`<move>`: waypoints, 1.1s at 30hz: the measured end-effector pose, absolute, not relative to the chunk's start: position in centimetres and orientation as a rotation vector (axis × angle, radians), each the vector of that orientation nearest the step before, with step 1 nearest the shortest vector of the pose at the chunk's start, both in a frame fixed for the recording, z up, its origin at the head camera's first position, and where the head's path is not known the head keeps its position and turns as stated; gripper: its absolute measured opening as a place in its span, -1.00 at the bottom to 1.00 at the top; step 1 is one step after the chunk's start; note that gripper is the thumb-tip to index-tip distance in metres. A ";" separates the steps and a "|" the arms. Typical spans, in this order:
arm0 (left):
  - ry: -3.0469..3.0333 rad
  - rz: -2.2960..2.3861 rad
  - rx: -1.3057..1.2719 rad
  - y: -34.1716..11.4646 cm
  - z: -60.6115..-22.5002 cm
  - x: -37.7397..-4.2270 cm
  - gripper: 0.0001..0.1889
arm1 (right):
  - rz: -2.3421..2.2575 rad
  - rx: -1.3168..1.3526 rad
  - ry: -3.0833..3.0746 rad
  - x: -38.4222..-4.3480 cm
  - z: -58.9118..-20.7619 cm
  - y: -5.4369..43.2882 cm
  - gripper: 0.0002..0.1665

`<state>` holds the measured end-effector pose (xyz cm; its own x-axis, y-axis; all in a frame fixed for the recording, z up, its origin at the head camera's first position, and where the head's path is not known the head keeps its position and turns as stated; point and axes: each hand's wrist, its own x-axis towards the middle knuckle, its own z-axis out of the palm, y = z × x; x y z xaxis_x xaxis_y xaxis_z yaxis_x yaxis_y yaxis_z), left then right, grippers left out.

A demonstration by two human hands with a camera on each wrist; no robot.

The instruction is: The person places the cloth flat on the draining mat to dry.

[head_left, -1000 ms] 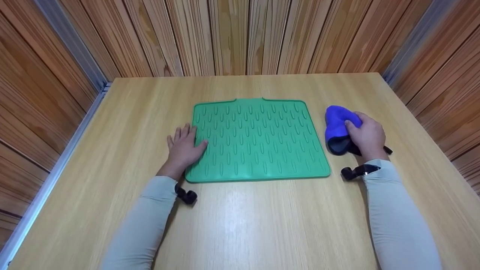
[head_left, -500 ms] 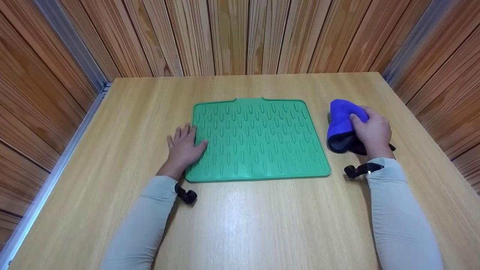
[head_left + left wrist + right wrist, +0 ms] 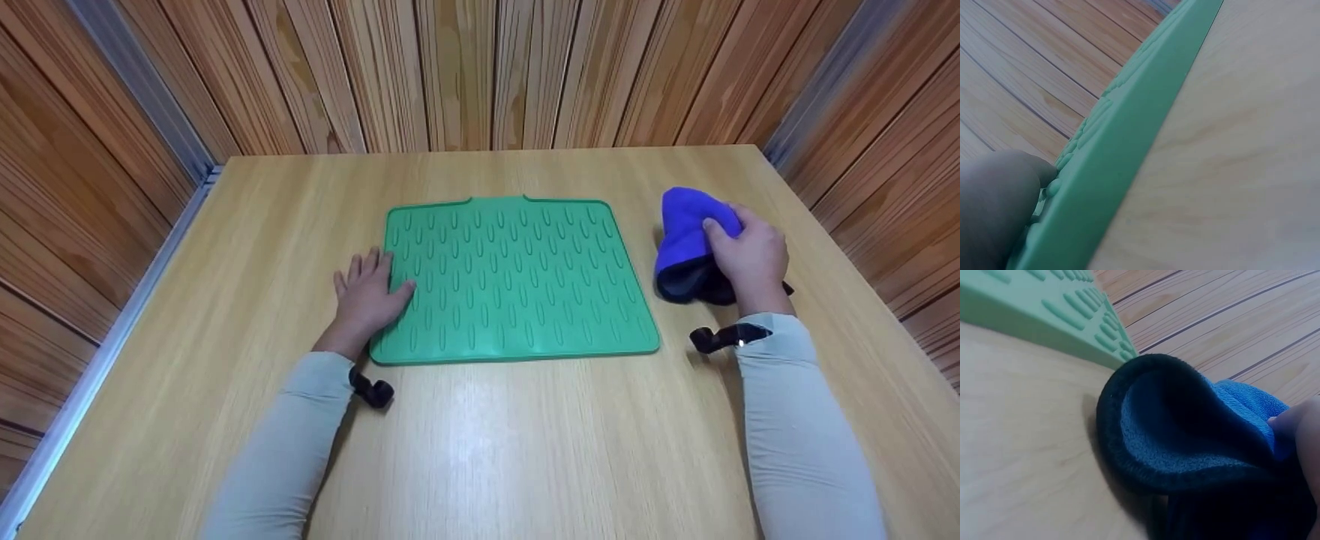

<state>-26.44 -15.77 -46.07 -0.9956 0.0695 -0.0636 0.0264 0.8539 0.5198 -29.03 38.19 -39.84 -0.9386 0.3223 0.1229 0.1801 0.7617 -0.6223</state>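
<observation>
- The left hand lies over the left side of a flat, green, rubbery-looking mat with raised oval ribs; its grip is apart, fingers spread, thumb on the mat.
- The mat lies mid-width on the pale wood-grain table, long axis running left to right, roughly parallel to the table's far edge; its tab points to that edge. Left hand and mat match the frame one second ago.
- Nearer the table's right edge, a folded blue fabric cloth with black trim has its long axis roughly front to back: blue end toward the far edge, trimmed fold toward the person. It has shifted toward the far right corner, farther from the mat.
- The right hand has its grip clamped on the cloth's right side.
</observation>
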 end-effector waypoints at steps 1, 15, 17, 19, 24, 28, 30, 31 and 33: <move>2.947 0.826 0.076 -15.8 -46.1 -26.4 -0.19 | 0.938 -0.398 -2.732 -29.0 -39.7 38.1 -0.14; 2.958 0.822 0.084 -15.8 -46.1 -26.4 -0.18 | 0.938 -0.360 -2.681 -28.5 -38.1 37.0 -0.19; 2.963 0.818 0.086 -15.8 -46.1 -26.4 -0.18 | 0.919 -0.347 -2.668 -28.5 -38.0 36.9 -0.20; 2.967 0.814 0.087 -15.8 -46.2 -26.5 -0.18 | 0.903 -0.334 -2.655 -28.4 -37.9 36.8 -0.21; 2.964 0.821 0.080 -15.8 -46.1 -26.5 -0.18 | 0.935 -0.340 -2.666 -28.2 -37.4 36.4 -0.18; 2.960 0.829 0.075 -15.8 -46.2 -26.4 -0.18 | 0.985 -0.360 -2.691 -28.1 -37.0 35.9 -0.15; 2.960 0.831 0.077 -15.8 -46.2 -26.4 -0.19 | 0.993 -0.356 -2.695 -28.0 -36.8 35.6 -0.15; 2.960 0.831 0.078 -15.7 -46.2 -26.4 -0.19 | 0.995 -0.351 -2.695 -27.9 -36.7 35.5 -0.15; 2.959 0.832 0.080 -15.7 -46.2 -26.5 -0.19 | 0.992 -0.335 -2.693 -27.8 -36.6 35.3 -0.16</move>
<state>-26.49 -15.70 -46.16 -0.9964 0.0679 -0.0499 0.0320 0.8522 0.5222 -27.81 35.28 -36.56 -0.9419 0.2986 0.1542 0.1271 0.7413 -0.6591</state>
